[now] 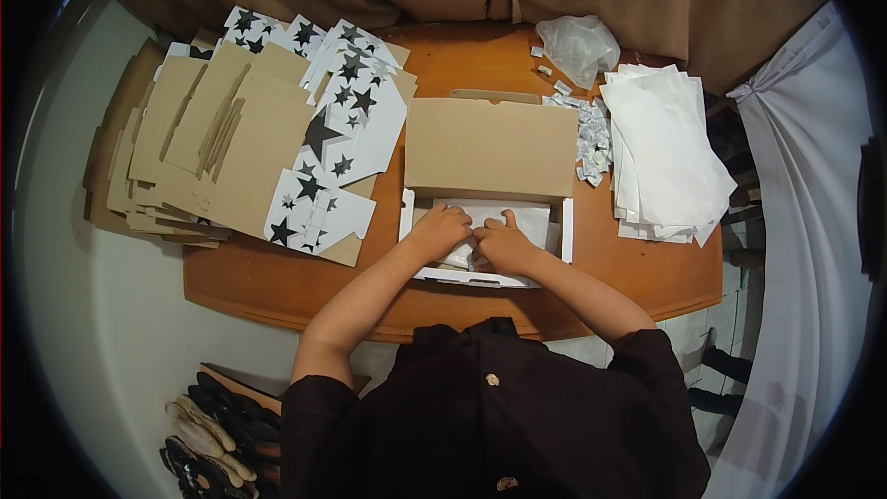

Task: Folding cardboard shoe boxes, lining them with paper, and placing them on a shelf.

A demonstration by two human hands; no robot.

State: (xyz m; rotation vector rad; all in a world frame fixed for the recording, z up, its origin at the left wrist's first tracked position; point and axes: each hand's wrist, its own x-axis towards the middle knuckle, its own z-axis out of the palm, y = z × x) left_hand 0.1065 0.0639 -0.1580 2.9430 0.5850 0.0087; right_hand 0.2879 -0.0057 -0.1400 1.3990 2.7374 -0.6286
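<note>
Flat brown cardboard blanks with black star prints (319, 143) lay left of the open white cardboard box (565, 231). Inside, the left hand (442, 229) and right hand (504, 245) pressed on white paper (531, 219), grasping nothing.

Flattened cardboard blanks (199, 143) with black-star printed sheets (344, 115) overhang the table's (277, 286) left edge. White paper sheets (665, 152) are stacked at the right edge, small folded packets (589, 143) just beside them. A clear plastic bag (579, 44) lies at the far edge.
</note>
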